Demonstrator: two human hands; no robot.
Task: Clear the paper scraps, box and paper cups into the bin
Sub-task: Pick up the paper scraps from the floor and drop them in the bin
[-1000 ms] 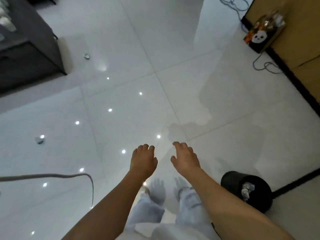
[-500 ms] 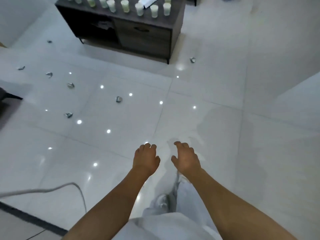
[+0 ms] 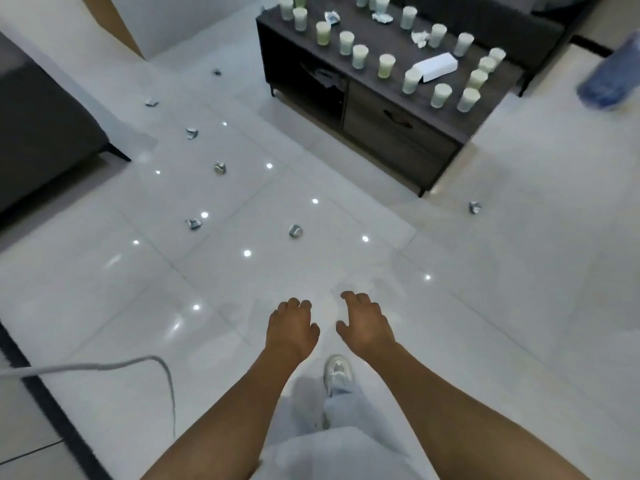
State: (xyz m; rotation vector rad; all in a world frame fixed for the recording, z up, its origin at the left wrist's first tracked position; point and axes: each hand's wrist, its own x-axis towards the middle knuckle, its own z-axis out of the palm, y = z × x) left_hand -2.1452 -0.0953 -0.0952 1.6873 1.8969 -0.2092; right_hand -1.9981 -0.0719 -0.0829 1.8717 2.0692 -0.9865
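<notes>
Your left hand (image 3: 292,329) and right hand (image 3: 365,325) hang empty, fingers loosely curled and grasping nothing. Well beyond your fingertips, crumpled grey paper scraps (image 3: 295,231) litter the glossy white tiled floor (image 3: 485,306). Farther off, pale paper cups (image 3: 386,65) and a flat white cardboard box (image 3: 437,66) crowd the dark wooden cabinet (image 3: 398,133). No bin is in view, so I judge nearly everything remains uncleared.

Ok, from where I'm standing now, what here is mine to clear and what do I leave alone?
To clear:
- paper scraps on the floor, the nearest
- scraps on the cabinet top, one
- white box
- paper cups, one

Leave:
- dark cabinet
- grey sofa
- cable
- blue object, blurred

The bin is out of view. Left hand and right hand hold nothing.
</notes>
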